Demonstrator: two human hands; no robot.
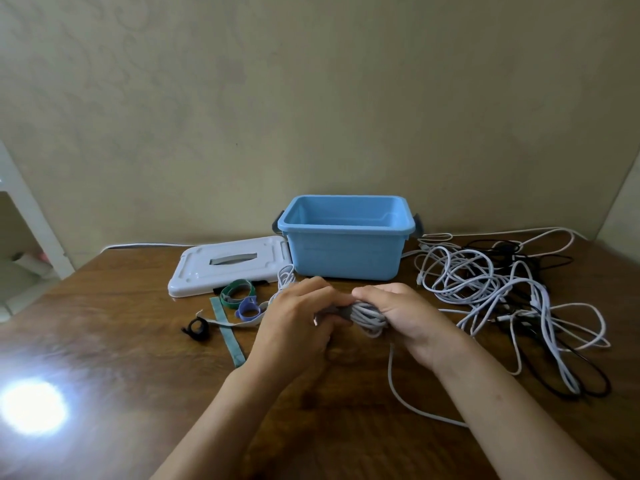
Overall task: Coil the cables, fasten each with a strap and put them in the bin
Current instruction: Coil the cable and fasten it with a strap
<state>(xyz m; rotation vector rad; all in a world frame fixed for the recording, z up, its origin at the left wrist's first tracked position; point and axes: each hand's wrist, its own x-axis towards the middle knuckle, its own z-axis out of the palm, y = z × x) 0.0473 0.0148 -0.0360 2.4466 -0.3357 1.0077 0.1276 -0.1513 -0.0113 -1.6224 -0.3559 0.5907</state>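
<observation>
Over the middle of the table my right hand [398,315] grips a coiled white cable [367,315]. My left hand [298,320] pinches a grey strap [341,309] wrapped round that coil; the strap's tail trails left across the table. One end loop of the coil sticks out behind my left hand. A loose white cable tail runs down under my right wrist. The open blue bin [346,237] stands just behind my hands. Its inside shows no cables.
A tangle of white and black cables [502,289] covers the right side of the wooden table [121,341]. Left of the bin lies its white lid [228,265]. Green, blue and black straps [239,299] lie in front of the lid.
</observation>
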